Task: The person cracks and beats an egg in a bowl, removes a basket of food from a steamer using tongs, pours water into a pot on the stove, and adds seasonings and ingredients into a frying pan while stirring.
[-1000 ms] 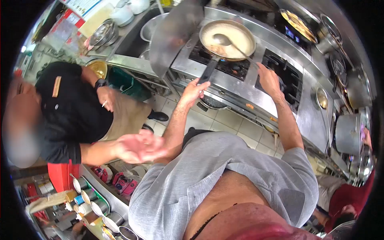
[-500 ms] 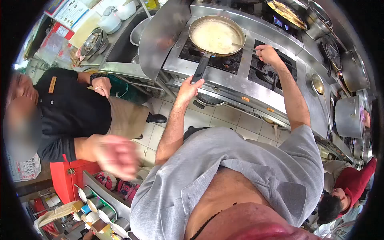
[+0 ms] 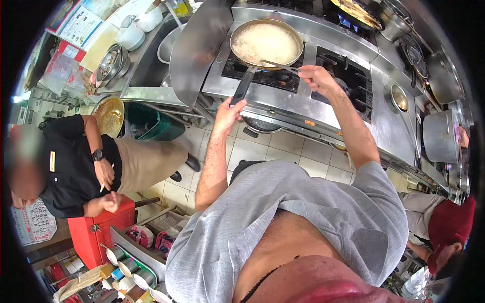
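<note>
A frying pan [image 3: 236,56] full of pale, creamy, bubbling food [image 3: 267,43] sits on the near left burner of the stove. My left hand [image 3: 228,115] is closed around the end of its black handle [image 3: 244,87]. In my right hand [image 3: 319,81] is a slim metal utensil [image 3: 283,66], gripped by its handle. It slants over the near rim, with its tip at the food close to where the handle joins the pan. The exact shape of that tip is hard to make out.
A second pan [image 3: 357,14] with browned food is at the back right. A ladle [image 3: 399,98] lies right of the burners, near a large pot [image 3: 440,136]. A co-worker in black [image 3: 76,151] stands at the left; another person in red [image 3: 452,227] is at the lower right.
My right hand and the utensil have moved left and toward me, to the pan's near side. The pan appears slightly further left. The co-worker at left has drawn an outstretched hand back.
</note>
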### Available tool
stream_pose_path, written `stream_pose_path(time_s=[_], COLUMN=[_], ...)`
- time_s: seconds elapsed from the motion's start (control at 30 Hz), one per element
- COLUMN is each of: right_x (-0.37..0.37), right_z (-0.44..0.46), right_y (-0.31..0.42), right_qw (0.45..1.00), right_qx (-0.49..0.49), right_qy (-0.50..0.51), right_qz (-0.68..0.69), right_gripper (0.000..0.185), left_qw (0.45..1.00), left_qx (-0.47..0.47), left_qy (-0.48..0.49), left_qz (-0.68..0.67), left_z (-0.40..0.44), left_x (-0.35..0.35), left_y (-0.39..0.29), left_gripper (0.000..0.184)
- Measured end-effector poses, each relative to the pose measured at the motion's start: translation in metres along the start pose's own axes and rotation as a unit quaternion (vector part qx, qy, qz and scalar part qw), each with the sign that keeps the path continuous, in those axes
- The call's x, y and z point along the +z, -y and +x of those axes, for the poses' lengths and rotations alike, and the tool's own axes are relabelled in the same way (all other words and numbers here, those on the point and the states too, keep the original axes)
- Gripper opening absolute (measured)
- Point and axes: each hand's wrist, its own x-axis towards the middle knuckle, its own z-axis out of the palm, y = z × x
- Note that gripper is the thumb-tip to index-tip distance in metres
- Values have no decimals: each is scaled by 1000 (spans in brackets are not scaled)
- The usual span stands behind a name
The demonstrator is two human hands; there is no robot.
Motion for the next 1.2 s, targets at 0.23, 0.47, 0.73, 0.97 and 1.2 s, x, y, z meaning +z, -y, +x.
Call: stream_pose_path(time_s=[0.23,0.47,0.73,0.97,1.2], right_x=[12,14,-19,3,-2], right_z=[6,-22,48,24,-7], right_y=[-34,-5,-21,4,10], right_qw=[964,728,770,983,990], right_qx=[-128,-241,-263,-19,-40], right_qy=[-102,-255,-284,-96,-24], right_qz=[-211,-589,-508,-155,-131], right_gripper=[44,33,37,37,34], left_qw=[1000,1000,998,958,618], left_qx=[5,2,-26,247,755], left_qy=[15,15,-59,-127,-130], left_qz=[16,18,1,72,178], left_z=[8,-1,-35,-89,-200], left_x=[-24,-41,-90,-63,-46], left_y=[-3,0,18,-66,-243], left_gripper=[34,54,55,38,38])
